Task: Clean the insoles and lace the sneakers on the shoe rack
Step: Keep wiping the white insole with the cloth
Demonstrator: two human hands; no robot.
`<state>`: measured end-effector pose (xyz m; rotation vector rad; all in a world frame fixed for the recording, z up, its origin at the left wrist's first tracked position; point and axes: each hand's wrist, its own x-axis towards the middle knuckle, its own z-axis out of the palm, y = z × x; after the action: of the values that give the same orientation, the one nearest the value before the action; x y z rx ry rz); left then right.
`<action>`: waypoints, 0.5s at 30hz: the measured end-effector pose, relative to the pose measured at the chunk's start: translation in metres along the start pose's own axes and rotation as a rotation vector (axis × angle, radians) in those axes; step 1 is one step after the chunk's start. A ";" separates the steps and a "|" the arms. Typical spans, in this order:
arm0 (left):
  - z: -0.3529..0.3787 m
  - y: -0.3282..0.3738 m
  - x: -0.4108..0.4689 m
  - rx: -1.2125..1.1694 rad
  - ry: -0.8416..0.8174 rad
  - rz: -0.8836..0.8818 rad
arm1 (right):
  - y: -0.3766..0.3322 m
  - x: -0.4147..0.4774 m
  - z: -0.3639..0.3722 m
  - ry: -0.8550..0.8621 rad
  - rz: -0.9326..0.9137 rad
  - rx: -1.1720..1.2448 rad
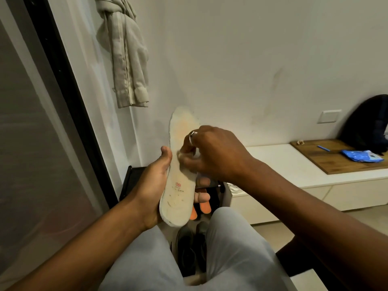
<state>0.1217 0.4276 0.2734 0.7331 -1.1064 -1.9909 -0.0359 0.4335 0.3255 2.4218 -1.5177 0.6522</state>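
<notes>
Head view: the left hand cradles the insole upright in mid-air above the shoe rack, thumb on one edge and fingers curled round the other. The right hand bears on the insole's middle, its fingers bunched and apparently pinching a pale wad too blurred to identify. We judge two risks: the unsupported toe half may fold under hard rubbing, and a slackened left grip would drop the insole onto the dark shoes below.
</notes>
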 end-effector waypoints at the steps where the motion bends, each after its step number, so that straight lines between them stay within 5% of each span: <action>1: -0.001 0.000 0.000 0.017 -0.018 -0.019 | 0.001 0.000 0.002 0.057 0.015 -0.006; 3: -0.003 0.001 0.000 0.039 -0.020 -0.030 | 0.001 0.000 0.003 0.064 0.000 0.046; 9: 0.000 0.005 -0.003 -0.015 0.018 0.012 | -0.006 -0.003 -0.005 -0.260 -0.062 0.452; 15: 0.000 0.008 -0.003 0.075 -0.024 -0.040 | 0.005 0.002 0.008 0.139 -0.003 0.045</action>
<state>0.1262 0.4274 0.2803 0.7768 -1.1946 -2.0054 -0.0377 0.4265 0.3187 2.3555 -1.4593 0.8447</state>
